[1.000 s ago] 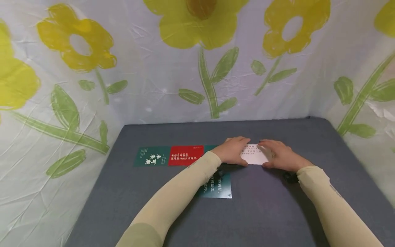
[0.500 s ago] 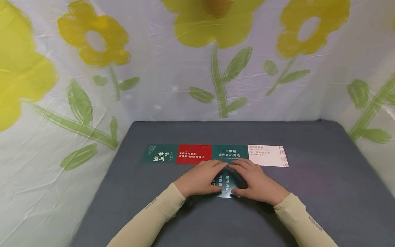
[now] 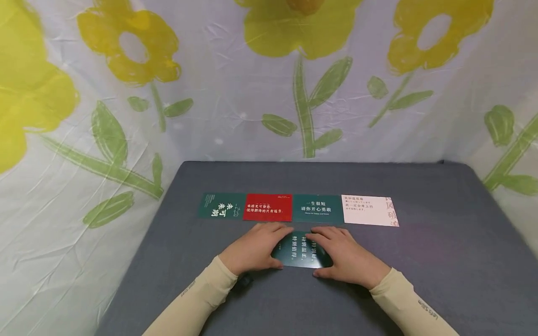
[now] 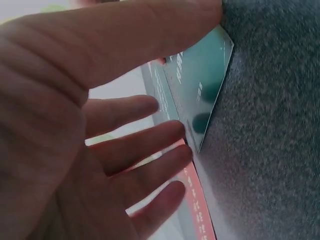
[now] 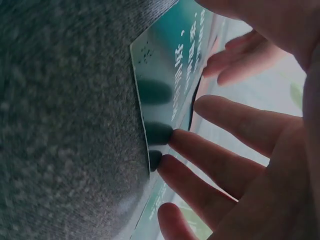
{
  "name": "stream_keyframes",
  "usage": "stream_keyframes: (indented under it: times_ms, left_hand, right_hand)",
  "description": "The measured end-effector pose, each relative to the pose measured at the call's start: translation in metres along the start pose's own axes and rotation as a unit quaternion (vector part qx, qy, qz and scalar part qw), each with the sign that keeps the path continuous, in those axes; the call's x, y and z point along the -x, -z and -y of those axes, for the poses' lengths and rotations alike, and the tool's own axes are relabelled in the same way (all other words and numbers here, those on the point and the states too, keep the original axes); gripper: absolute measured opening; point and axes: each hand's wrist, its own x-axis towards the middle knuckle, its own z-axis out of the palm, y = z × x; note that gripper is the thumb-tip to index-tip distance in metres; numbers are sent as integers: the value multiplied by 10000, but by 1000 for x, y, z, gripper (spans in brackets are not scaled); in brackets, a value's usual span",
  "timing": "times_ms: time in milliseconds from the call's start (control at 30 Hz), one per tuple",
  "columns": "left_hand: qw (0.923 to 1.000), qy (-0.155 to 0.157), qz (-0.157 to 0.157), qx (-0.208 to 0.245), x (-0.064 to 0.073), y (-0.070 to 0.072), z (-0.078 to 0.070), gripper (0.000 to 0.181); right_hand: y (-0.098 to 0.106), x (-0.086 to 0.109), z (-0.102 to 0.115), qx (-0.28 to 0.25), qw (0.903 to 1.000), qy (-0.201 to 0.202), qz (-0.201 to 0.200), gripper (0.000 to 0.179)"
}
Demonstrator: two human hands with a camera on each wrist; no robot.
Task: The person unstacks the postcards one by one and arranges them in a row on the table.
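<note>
A glossy green card (image 3: 297,249) with white sideways lettering lies on the grey table, in front of a row of cards. My left hand (image 3: 256,247) is at its left end, and my right hand (image 3: 348,257) at its right end, both with fingers spread and gently bent. In the right wrist view, fingertips (image 5: 172,137) meet or nearly meet the surface of the same green card (image 5: 165,65). The left wrist view has the left thumb passing over part of the card (image 4: 210,75); whether the other fingers touch it I cannot tell.
Behind the hands runs a row: a green card (image 3: 222,206), a red card (image 3: 269,213), another green card (image 3: 317,219) and a white-pink card (image 3: 370,217). They lie on the grey table (image 3: 441,270). A flower-printed curtain (image 3: 227,93) encloses the back and sides.
Both hands have left the white-pink card at the right end of the row and come nearer and leftward to the loose green card. Lately they have spread apart to its ends.
</note>
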Motion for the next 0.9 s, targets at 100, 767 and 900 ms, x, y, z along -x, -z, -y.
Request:
stream_keyframes:
  times_ms: [100,767,900]
  left_hand:
    - [9999,151,51,65,0,-1,3,91]
    - [9986,344,85,389,0,0,6,91]
    - [9981,391,91,461,0,0,7,90]
  right_hand:
    - [1,-1,-1,38,10000,7,-31,79]
    - [3,0,-3,196,9995,-179,-192,74]
    - [3,0,-3,254,9993,-125,-227,72]
